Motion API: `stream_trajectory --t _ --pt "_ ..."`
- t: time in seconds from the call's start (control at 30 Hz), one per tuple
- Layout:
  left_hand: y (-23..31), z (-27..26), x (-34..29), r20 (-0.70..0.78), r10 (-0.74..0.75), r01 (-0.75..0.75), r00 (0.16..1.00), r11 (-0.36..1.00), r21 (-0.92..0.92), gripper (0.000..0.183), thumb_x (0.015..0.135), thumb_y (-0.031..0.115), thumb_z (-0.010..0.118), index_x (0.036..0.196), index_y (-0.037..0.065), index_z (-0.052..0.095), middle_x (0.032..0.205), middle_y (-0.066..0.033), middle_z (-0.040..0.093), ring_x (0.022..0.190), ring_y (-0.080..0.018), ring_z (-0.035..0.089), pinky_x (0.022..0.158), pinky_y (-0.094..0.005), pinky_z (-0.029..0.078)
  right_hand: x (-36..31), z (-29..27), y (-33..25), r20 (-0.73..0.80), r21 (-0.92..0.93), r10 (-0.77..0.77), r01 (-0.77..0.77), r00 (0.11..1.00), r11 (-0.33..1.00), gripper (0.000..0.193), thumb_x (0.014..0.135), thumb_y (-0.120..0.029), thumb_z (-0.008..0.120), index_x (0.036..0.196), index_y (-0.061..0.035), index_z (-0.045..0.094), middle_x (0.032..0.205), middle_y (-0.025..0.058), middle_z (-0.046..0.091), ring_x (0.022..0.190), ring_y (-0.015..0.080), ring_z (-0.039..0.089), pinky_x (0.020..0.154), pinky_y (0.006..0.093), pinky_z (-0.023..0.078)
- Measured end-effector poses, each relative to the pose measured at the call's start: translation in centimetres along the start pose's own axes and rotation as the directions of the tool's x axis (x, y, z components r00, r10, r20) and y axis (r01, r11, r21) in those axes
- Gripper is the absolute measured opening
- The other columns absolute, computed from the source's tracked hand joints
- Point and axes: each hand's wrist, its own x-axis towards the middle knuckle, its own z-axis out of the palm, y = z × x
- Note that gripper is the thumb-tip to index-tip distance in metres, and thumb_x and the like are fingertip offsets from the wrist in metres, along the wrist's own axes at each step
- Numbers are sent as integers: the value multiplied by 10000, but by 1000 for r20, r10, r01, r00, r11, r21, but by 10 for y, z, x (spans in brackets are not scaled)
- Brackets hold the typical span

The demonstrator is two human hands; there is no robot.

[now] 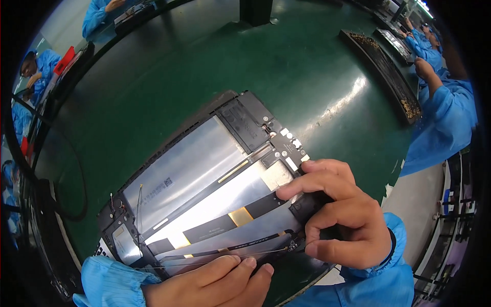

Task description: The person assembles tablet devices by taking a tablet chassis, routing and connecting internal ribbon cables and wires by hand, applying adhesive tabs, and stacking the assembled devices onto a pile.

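Note:
An opened tablet lies slanted before me, its inner side up. It shows silvery batteries, a black flat cable with gold patches, and a dark circuit board at the right end. My right hand is curled around that end: the index fingertip is at the flat cable's end, the thumb beside a small connector. A thin wire runs along the near edge. Stretched along this edge, close to the wire, are the fingers of my left hand; its thumb is hidden.
The green tabletop curves around the tablet. At the far right stands a long black tray with small brass-coloured pieces. People in blue smocks sit along the right and left sides. A dark post rises at the back.

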Motion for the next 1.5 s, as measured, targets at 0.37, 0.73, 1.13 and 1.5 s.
stream_trajectory --t 0.37,0.73,1.13,1.5 --pt "3 0 0 -28 -19 19 999 1000 10 194 687 47 569 851 -50 607 951 -172 587 841 -273 574 734 -346 482 0 4 1 -2 -117 -47 47 999 992 92 538 -154 625 588 -78 608 1085 166 562 1065 304 409 993 440 186" --pt "0 -5 9 7 5 -5 1000 1000 23 222 659 69 573 844 -49 605 917 -156 588 830 -265 571 740 -346 472 0 2 1 23 -83 -36 38 999 996 85 537 -143 634 585 -78 605 1096 163 557 1081 292 419 997 438 180" --pt "24 57 20 -562 -417 355 714 908 -223 140 764 46 525 843 -43 600 1047 -162 576 932 -269 563 794 -347 463 0 5 1 2 -108 -49 49 999 993 94 541 -131 650 586 -59 610 1054 183 577 1067 310 455 996 446 199" --pt "22 57 14 -517 -416 319 748 909 -269 160 774 51 504 864 -56 584 1078 -165 552 966 -269 538 821 -346 452 -11 -6 14 -91 126 -98 109 991 986 117 565 8 695 665 -16 640 1035 174 590 1106 372 457 922 431 357"
